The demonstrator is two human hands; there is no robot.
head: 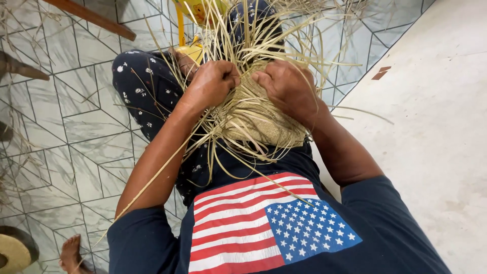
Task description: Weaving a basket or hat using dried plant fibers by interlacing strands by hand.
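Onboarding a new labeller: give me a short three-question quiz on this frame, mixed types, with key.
1. True or false: both hands grip the woven straw piece on the lap.
2. Which hand clenches loose straw strands in a fist? A) left hand B) right hand
3. Fill in: the floor under the left arm is covered with pale marbled ____.

Key: 1 true; 2 A; 3 tiles.

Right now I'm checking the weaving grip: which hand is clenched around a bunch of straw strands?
The left hand: fisted around strands, while the right hand presses on the woven mat.
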